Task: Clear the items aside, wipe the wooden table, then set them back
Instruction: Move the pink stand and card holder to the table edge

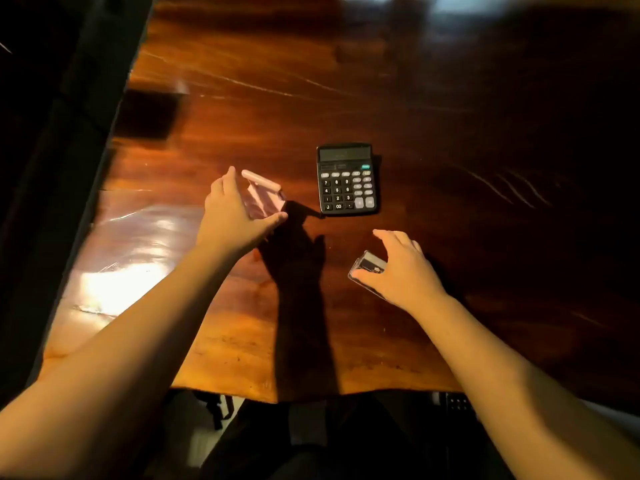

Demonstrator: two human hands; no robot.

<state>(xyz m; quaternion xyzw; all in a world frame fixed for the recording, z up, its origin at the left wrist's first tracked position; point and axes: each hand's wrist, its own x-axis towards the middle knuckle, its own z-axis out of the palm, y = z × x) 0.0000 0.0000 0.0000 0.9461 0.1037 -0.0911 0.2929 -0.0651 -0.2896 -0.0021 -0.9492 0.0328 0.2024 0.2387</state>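
A black calculator (347, 180) lies flat near the middle of the glossy wooden table (433, 109). To its left, my left hand (235, 213) reaches over a small pink, partly clear object (262, 190) with a rounded pink bar on top; the fingers are spread around it and I cannot tell whether they grip it. Closer to me and to the right, my right hand (403, 268) rests on a small clear plastic case (367, 266) with dark contents, with the thumb and fingers at its edges. The hand hides the case's right part.
A dark rectangular patch (149, 114) shows on the table's far left. Dark furniture or a wall (52, 133) runs along the left edge. Below the near table edge lie my dark-clothed legs (329, 441) and a small dark object (453, 403). Bright glare covers the near-left tabletop.
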